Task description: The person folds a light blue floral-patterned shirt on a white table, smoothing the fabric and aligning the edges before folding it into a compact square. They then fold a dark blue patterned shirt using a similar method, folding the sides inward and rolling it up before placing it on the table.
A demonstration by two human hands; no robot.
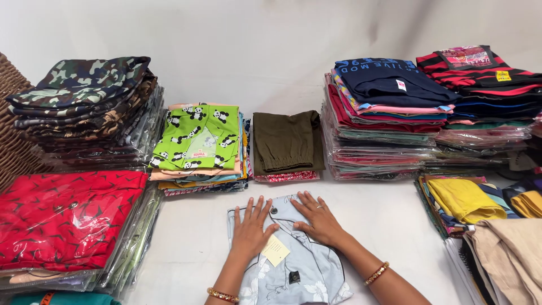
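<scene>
My left hand (250, 226) and right hand (319, 217) lie open and flat on the blue shirt (293, 265), pressing it smooth on the surface (186, 248). They grip nothing.

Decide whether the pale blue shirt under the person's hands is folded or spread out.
Folded: the pale blue shirt lies as a compact rectangle, collar on top, with the left hand and right hand flat on it.

Plain white wall (271, 34) behind; white tabletop (389, 220) below; brown wicker furniture (11, 130) at left edge; soft, even light.
</scene>
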